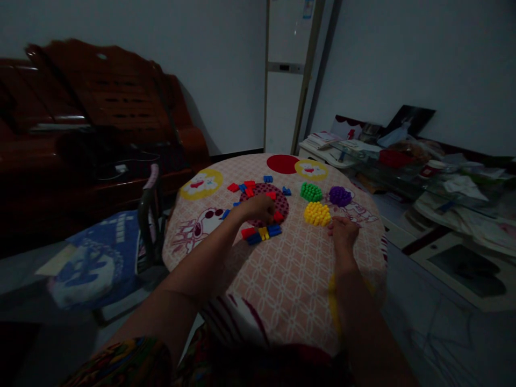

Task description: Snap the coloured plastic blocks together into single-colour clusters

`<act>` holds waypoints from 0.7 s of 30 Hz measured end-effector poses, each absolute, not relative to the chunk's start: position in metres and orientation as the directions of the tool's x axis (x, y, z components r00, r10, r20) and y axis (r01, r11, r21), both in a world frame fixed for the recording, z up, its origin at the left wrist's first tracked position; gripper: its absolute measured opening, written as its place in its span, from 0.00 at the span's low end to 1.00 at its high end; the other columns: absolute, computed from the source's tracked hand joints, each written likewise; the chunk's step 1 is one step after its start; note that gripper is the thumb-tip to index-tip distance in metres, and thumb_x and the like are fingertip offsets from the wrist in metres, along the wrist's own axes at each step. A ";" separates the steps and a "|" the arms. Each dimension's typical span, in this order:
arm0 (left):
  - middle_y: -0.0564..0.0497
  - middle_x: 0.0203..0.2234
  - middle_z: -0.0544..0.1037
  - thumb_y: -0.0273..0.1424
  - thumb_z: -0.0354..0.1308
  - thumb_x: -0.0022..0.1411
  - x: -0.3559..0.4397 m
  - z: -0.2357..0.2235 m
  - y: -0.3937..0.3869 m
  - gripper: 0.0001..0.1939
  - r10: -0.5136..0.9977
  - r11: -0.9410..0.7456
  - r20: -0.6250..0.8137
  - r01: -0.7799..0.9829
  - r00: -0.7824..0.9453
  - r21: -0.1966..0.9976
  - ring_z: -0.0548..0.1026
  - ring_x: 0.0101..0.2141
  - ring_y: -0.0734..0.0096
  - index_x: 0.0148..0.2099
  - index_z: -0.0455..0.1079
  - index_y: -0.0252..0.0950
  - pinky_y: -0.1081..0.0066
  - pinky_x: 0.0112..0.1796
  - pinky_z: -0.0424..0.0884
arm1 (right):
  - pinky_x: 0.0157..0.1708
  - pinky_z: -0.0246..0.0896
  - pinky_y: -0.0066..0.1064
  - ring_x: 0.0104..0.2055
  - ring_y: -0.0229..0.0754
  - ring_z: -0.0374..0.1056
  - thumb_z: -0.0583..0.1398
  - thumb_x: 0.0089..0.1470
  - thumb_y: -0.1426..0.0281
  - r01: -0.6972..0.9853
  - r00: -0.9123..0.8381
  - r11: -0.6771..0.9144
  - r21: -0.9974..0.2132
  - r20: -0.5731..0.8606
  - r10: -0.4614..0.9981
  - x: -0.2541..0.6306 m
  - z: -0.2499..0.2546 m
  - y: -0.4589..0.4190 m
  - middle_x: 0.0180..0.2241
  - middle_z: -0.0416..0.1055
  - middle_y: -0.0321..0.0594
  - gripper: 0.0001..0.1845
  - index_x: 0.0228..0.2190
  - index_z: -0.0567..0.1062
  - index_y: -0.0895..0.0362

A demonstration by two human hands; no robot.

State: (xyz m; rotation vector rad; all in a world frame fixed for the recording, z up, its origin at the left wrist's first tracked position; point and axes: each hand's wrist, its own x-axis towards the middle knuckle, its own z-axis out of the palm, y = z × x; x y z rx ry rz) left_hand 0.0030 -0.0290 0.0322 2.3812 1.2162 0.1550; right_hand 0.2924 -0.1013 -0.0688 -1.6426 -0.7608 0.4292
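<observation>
My left hand (pixel 261 208) reaches over the scattered red and blue plastic pieces on the round table. Its fingers curl downward, closed, and whatever lies between them is hidden. Just in front of it, a row of red, blue and yellow pieces (pixel 263 233) lies together. My right hand (pixel 344 232) rests at the near right edge of a cluster of yellow knobbly pieces (pixel 317 214). Its fingers are drawn together at the tips; what they hold cannot be made out. Behind the yellow cluster sit a green cluster (pixel 311 192) and a purple cluster (pixel 340 196).
A patterned cloth covers the round table (pixel 282 285). At left stands a chair (pixel 149 215) with a blue cushion (pixel 105 258), a wooden sofa (pixel 108 102) behind it. A cluttered glass-topped cabinet (pixel 403 172) runs along the right. A tall white unit (pixel 284 102) stands at the back.
</observation>
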 end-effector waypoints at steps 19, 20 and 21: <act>0.53 0.25 0.79 0.26 0.61 0.57 0.034 0.008 0.001 0.06 0.874 -0.294 0.043 0.456 0.484 0.840 0.74 0.25 0.74 0.38 0.78 0.33 0.75 0.32 0.71 | 0.15 0.56 0.25 0.15 0.37 0.64 0.57 0.40 0.67 0.230 0.716 -0.044 -0.972 0.139 0.684 0.292 -0.069 -0.101 0.16 0.70 0.31 0.13 0.29 0.78 0.59; 0.53 0.23 0.78 0.24 0.61 0.57 0.046 0.004 0.007 0.05 0.900 -0.217 0.017 0.413 0.436 0.884 0.73 0.22 0.76 0.37 0.77 0.32 0.76 0.30 0.71 | 0.15 0.55 0.25 0.15 0.37 0.64 0.57 0.39 0.67 0.223 0.715 -0.046 -0.974 0.131 0.687 0.292 -0.068 -0.101 0.16 0.70 0.31 0.13 0.28 0.78 0.59; 0.54 0.21 0.77 0.23 0.61 0.58 0.059 -0.001 0.012 0.05 0.920 -0.145 -0.013 0.371 0.392 0.917 0.72 0.21 0.77 0.37 0.77 0.31 0.76 0.29 0.71 | 0.15 0.55 0.25 0.15 0.37 0.63 0.57 0.39 0.67 0.218 0.713 -0.046 -0.975 0.127 0.690 0.292 -0.068 -0.101 0.16 0.70 0.31 0.13 0.28 0.78 0.59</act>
